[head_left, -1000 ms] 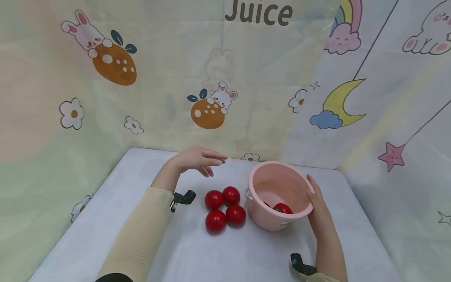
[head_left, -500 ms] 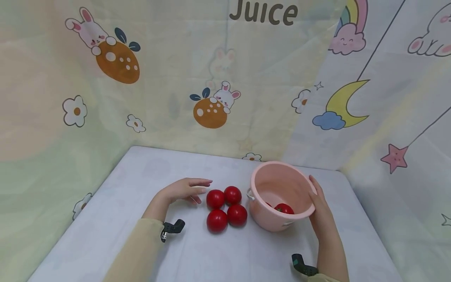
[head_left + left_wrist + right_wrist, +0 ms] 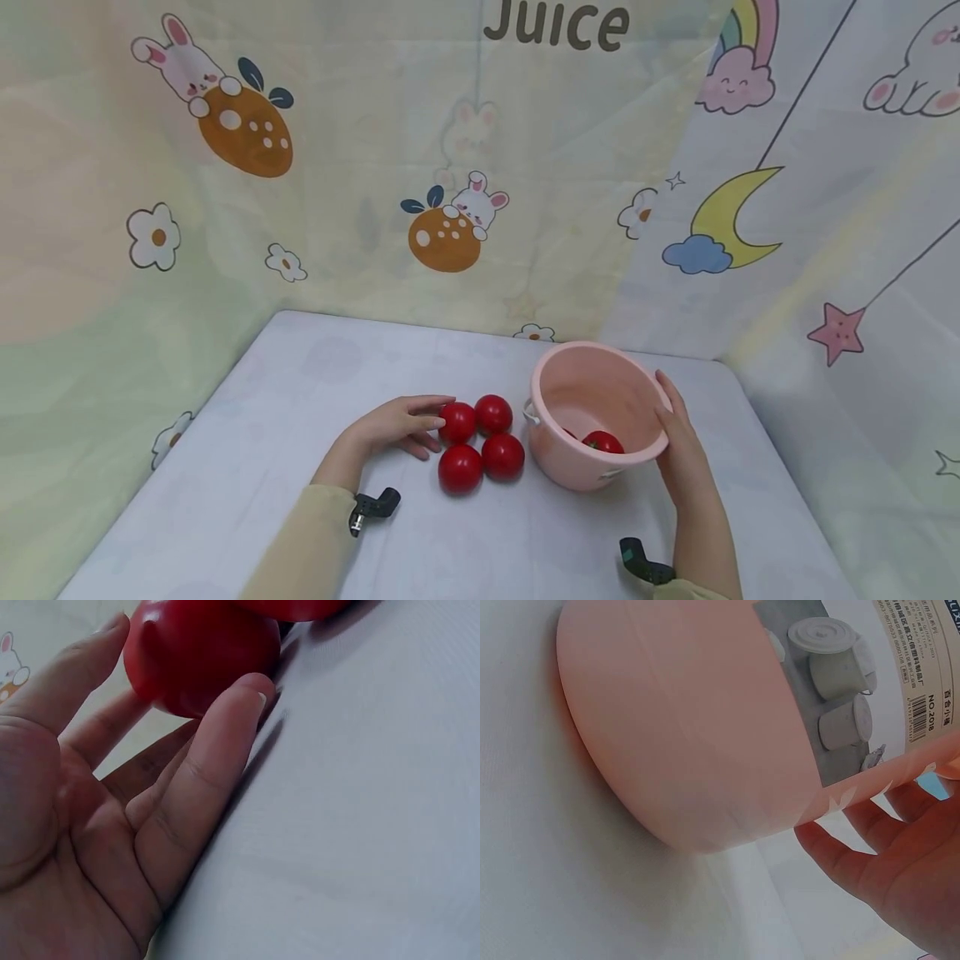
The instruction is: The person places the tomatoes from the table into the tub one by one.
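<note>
Several red tomatoes sit in a cluster left of a pink bucket in the head view. My left hand is at the back-left tomato, its thumb and fingers spread at that tomato's left side. The left wrist view shows the fingers only loosely bent beside the tomato's skin, not closed round it. My right hand grips the bucket's right side at the rim, thumb at the lip and fingers on the outer wall. The bucket leans towards me. Inside lies a tomato with a green stem, and part of another shows.
The white-covered table ends at a hanging printed cloth at the back and sides. The bucket carries a small wire handle and a printed label.
My left hand has come down and towards me from above the table's back, then moved right to the back-left tomato. My right hand and the bucket have stayed in place.
</note>
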`<state>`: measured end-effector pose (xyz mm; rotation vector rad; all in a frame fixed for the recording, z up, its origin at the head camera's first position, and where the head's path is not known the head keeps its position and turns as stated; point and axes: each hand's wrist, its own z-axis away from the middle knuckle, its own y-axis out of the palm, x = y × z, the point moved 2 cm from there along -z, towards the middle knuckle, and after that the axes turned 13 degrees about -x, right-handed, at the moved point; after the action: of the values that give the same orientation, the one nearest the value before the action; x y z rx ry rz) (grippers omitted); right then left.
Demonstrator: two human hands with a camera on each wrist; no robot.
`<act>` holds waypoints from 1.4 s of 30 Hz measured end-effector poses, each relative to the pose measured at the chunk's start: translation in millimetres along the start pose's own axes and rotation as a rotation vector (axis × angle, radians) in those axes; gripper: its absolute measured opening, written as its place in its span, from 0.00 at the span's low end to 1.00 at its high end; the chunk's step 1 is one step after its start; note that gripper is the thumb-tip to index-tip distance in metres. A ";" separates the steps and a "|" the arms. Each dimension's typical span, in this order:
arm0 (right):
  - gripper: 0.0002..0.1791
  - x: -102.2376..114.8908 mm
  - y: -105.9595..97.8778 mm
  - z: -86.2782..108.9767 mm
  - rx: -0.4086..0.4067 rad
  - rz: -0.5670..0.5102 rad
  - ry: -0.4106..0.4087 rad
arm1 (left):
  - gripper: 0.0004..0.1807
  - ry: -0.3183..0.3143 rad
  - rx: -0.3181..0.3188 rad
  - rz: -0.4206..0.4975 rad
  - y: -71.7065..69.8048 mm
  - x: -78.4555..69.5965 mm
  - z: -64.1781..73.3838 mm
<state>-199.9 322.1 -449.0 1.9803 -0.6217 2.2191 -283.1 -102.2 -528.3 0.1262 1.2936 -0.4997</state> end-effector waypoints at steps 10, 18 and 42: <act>0.33 0.9 0.3 0.5 0.000 0.009 0.000 | 0.29 0.011 -0.020 0.055 8.4 2.9 -1.7; 0.33 1.4 -2.1 0.6 -0.003 0.006 -0.009 | 0.28 0.032 -0.025 0.055 9.6 -0.5 -2.0; 0.33 -0.8 -1.4 0.4 0.013 -0.006 -0.016 | 0.29 0.016 -0.012 0.091 6.9 2.5 -5.7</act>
<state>-198.9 323.3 -449.5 2.0057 -0.6041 2.2121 -284.7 -94.7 -533.6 0.1788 1.3006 -0.4140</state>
